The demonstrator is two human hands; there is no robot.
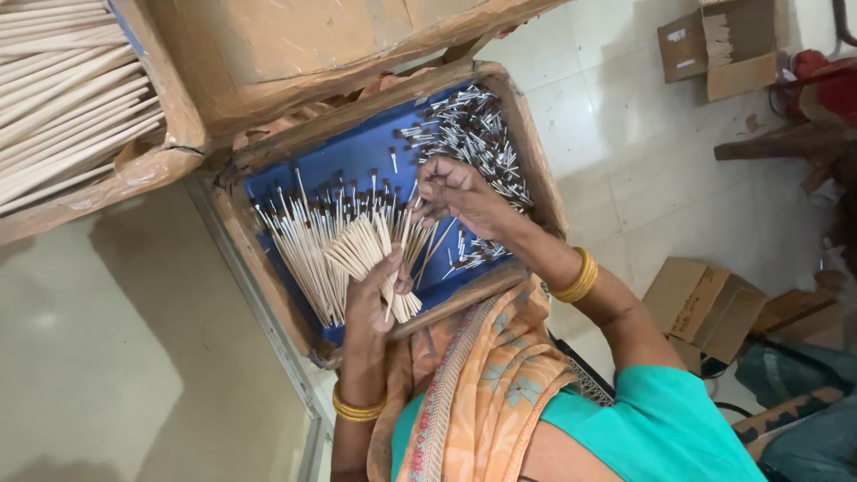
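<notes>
Left hand: your left hand is clamped around a fanned bundle of plain wooden sticks, fingers wrapped, the thumb pressed across the front of the bundle.
Right hand: your right hand is pinched shut, fingertips drawn together on the top end of one thin stick that runs down toward the bundle.
Gap between hands: the two hands sit near each other, the right above and just beside the left, over the middle of the tray.
Wrists: you wear gold bangles on the right wrist and a second set on the left.
Tray: the blue-lined tray with brown cardboard walls lies under both hands.
Tray left: a row of finished brushes, pale handles with dark tips, lies beside the bundle.
Tray right: a heap of loose silver ferrules with dark tips fills the far corner, just behind your right hand.
Upper left: a cardboard box of long pale sticks sits well apart from the tray.
Floor: small cardboard boxes stand on the pale tiles to your right.
</notes>
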